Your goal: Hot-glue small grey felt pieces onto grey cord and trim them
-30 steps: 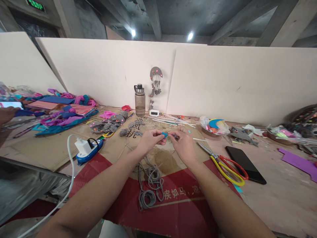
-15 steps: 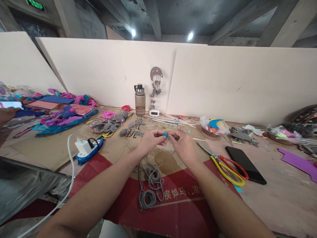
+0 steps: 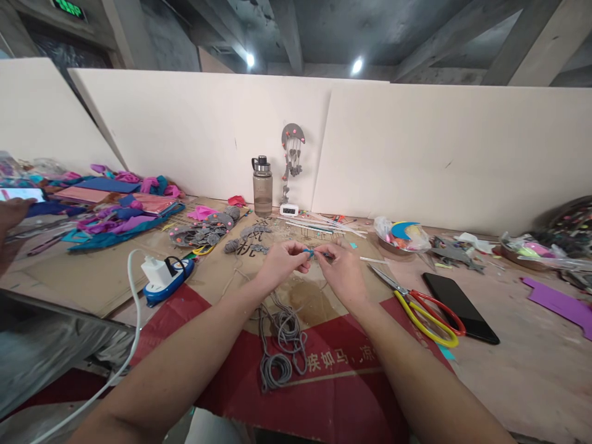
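Observation:
Over the cardboard, my left hand (image 3: 287, 258) pinches a small blue piece (image 3: 308, 251), too small to make out its kind. My right hand (image 3: 341, 266) meets it from the other side, thumb and finger closed at the piece's edge; what they grip is largely hidden. Below my hands lies a loose heap of grey cord (image 3: 285, 333), with a strand running up toward them. Just beyond my fingers are thin white strips (image 3: 324, 226) and a small teal scrap (image 3: 353, 245).
Red-and-yellow-handled scissors (image 3: 416, 308) and a black phone (image 3: 460, 307) lie on the right. A blue power strip (image 3: 169, 282) with a white cable is at left. A bottle (image 3: 262, 188) and clock (image 3: 289, 210) stand behind. Another person's hand (image 3: 13, 213) holds a phone at far left.
Almost nothing differs. Both hands stay pinched together, and the blue piece between them appears slightly turned, with less of it showing.

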The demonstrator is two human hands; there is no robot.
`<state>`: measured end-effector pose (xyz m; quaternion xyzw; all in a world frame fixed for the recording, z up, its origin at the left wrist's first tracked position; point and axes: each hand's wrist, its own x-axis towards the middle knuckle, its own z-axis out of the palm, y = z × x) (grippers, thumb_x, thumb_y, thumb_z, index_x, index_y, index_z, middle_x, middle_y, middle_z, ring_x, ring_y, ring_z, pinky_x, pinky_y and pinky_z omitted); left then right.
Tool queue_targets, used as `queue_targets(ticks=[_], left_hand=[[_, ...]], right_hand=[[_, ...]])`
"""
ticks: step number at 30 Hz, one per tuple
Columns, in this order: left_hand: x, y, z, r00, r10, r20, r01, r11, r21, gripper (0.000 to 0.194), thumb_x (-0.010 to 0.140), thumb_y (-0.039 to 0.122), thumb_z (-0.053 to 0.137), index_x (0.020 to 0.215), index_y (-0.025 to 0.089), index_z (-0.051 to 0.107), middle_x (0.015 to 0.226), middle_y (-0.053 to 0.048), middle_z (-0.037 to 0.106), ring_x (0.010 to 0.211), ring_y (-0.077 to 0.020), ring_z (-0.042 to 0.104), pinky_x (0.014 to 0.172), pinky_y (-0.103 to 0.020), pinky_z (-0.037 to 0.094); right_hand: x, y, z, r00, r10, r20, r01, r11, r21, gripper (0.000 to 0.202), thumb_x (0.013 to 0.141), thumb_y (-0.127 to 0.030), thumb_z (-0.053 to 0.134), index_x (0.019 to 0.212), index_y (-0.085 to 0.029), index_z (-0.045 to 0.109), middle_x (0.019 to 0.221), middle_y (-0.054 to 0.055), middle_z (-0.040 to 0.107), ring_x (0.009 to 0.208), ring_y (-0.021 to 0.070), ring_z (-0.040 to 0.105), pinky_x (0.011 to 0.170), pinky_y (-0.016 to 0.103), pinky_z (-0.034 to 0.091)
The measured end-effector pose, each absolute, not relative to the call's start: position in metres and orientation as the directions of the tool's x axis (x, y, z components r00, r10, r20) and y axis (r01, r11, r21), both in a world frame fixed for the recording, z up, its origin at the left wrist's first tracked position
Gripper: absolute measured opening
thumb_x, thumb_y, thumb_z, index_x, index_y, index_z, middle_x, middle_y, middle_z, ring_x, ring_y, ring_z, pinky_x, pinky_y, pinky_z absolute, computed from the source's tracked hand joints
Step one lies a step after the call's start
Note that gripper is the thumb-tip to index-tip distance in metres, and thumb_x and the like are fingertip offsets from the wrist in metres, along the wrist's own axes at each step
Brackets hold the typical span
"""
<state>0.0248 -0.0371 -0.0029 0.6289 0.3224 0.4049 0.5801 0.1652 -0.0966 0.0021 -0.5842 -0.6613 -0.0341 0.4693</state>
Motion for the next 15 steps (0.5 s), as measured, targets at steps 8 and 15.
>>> queue_targets(ticks=[8,15], left_hand=[[0.0248,-0.0347,-0.0047,0.451,0.882,0.134,-0.031,-0.135,0.990,0.010,0.073,0.020,0.063,0.071,0.012,0.057,0.054,0.001,0.059,0.048,-0.0089,0.057,0.051,-0.022,0.051],[0.0240,-0.0378,0.0003,0.428,0.895,0.125,0.030,-0.152,0.988,0.008,0.073,0.018,0.061,0.070,0.012,0.057,0.052,0.001,0.059,0.045,-0.0081,0.055,0.048,-0.020,0.047]], right_hand=[[0.1651,-0.0976,0.0022,0.102,0.726,0.680,0.792,0.354,-0.497,0.012,0.080,-0.022,0.055,0.089,-0.019,0.063,0.085,0.005,0.059,0.076,0.0173,0.053,0.069,0.030,0.043],[0.1650,-0.0995,0.0032,0.053,0.733,0.678,0.796,0.380,-0.472,0.007,0.083,-0.021,0.052,0.078,-0.020,0.057,0.079,0.003,0.058,0.079,0.0175,0.052,0.071,0.030,0.040]])
